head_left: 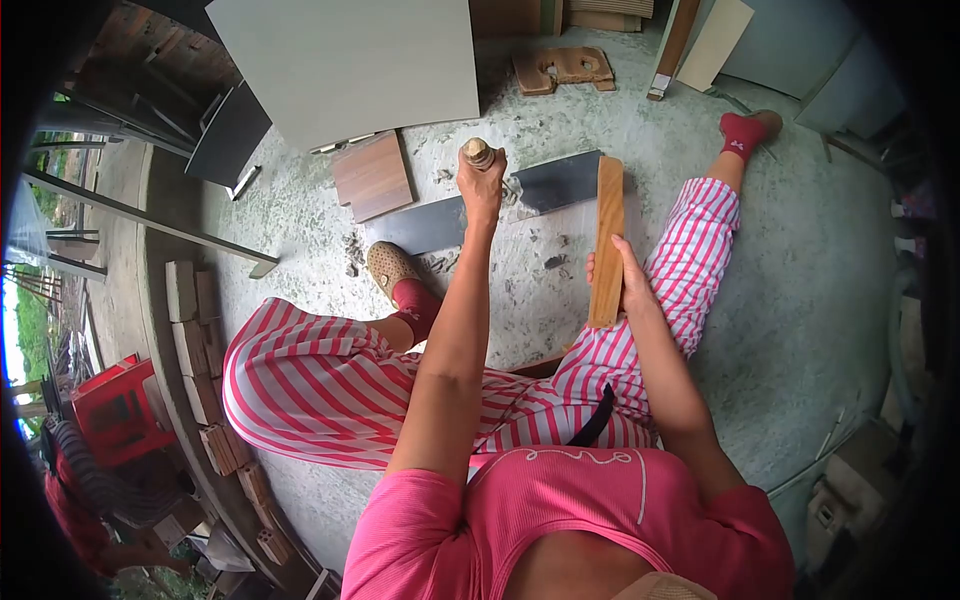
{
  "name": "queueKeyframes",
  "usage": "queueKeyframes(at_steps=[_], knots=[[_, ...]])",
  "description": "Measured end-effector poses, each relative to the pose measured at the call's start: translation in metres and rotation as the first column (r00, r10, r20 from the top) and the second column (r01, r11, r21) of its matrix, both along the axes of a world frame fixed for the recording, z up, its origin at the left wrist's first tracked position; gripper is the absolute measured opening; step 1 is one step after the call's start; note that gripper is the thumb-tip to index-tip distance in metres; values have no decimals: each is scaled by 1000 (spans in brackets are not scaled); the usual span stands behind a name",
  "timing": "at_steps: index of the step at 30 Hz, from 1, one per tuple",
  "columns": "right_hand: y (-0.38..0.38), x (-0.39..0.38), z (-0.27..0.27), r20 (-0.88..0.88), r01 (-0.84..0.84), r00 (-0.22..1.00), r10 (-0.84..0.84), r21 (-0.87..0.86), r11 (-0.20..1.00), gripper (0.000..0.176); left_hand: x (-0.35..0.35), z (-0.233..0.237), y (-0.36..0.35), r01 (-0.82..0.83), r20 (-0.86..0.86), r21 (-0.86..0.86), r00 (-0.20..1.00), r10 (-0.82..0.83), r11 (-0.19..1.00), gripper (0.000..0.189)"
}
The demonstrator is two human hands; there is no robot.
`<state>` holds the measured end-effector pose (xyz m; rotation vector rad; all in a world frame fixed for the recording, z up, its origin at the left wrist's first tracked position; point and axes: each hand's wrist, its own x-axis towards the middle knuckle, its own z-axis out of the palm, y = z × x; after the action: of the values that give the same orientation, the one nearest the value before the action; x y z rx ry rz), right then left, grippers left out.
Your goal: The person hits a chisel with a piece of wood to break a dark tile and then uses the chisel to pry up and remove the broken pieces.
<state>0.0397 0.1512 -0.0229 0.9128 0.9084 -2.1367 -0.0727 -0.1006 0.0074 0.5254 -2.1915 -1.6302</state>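
My left hand (482, 190) is closed round the upright handle of what looks like a chisel (478, 152). Its round wooden top, with a ring about it, sticks out above my fist; the lower end is hidden by the hand. Below lies a long dark board (565, 184) on the floor, crossing under my left hand, with dark flakes scattered near it. To the right, my right hand (630, 275) grips a thick wooden bar (608, 225) near its lower end. The bar points away from me, apart from the chisel, and its far part overlaps the dark board's right end.
A brown wood-grain panel (372, 177) lies left of the dark board. Behind it stands a large pale panel (350, 65). A cut-out wooden piece (563, 70) rests at the back. My legs spread around the work; bricks (197, 345) and a red plastic stool (120, 410) are left.
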Motion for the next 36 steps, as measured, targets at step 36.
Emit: queueKeyframes(at_steps=[36], knots=[[-5, -3, -32, -90, -193, 971, 224, 268, 944, 78, -16, 16, -29, -18, -245, 212, 967, 71, 977, 24]])
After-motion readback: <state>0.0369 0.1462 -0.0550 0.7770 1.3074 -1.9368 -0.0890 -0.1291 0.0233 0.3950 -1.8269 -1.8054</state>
